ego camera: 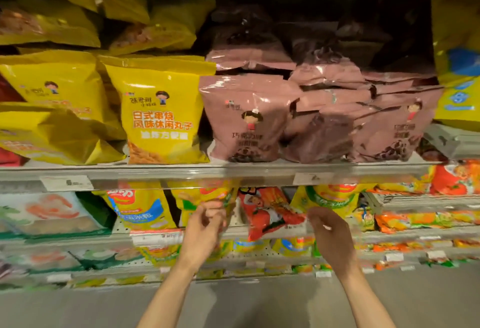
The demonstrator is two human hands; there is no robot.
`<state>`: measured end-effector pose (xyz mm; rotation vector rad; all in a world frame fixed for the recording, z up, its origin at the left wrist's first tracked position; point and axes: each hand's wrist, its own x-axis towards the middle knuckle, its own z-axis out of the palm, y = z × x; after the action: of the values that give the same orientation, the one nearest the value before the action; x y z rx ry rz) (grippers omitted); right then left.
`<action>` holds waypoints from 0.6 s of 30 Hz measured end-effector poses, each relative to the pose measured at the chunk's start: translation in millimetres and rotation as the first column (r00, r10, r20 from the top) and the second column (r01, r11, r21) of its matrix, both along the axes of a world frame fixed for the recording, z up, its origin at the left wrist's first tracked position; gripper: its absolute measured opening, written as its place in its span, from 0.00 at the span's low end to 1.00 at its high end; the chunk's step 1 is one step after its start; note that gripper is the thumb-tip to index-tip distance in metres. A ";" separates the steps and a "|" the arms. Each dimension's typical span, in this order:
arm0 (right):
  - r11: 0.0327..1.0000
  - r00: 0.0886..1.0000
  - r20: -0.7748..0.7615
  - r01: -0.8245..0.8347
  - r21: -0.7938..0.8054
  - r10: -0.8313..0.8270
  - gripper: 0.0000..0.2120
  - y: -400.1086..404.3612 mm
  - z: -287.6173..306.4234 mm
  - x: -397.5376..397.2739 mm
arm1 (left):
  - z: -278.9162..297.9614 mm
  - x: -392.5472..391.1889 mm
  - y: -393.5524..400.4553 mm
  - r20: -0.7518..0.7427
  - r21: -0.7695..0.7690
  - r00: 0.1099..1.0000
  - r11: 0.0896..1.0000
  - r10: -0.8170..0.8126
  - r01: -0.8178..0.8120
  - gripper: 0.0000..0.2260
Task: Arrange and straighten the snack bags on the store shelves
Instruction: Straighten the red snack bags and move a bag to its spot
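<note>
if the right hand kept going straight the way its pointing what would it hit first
Most likely the red snack bag on the lower shelf: the right hand has its fingers aimed up and left at that bag's right edge. Depth is unclear, so they may already touch.

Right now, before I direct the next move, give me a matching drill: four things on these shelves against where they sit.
Things:
1. yellow bag with orange lettering
2. pink bag
3. red bag
4. left hand

Places:
A. lower shelf, between the hands
B. upper shelf, left of the pink bags
C. at a yellow bag on the lower shelf
D. upper shelf, middle

Pairs: 1-B, 2-D, 3-A, 4-C
</note>
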<state>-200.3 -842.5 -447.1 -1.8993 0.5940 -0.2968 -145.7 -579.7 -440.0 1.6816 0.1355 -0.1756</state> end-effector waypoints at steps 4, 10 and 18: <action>0.990 0.986 -0.117 -0.129 -0.052 0.123 0.05 -14.9 -22.3 34.3 | -21.3 12.7 -38.5 -0.069 0.048 0.997 0.999 0.029 -0.025 0.05; 0.945 0.945 -0.193 -0.293 -0.144 0.264 0.09 -20.3 -58.3 75.0 | -60.1 41.9 -79.7 -0.165 0.054 0.986 0.999 0.006 0.002 0.07; 0.948 0.913 -0.257 -0.309 0.074 0.317 0.08 -24.0 -79.4 85.5 | -85.5 61.0 -106.6 -0.233 -0.006 0.972 1.000 -0.006 0.004 0.17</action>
<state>-114.8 -866.5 -526.5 -1.9824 0.4552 0.1788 -84.7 -686.3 -525.5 1.6524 0.3069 -0.3776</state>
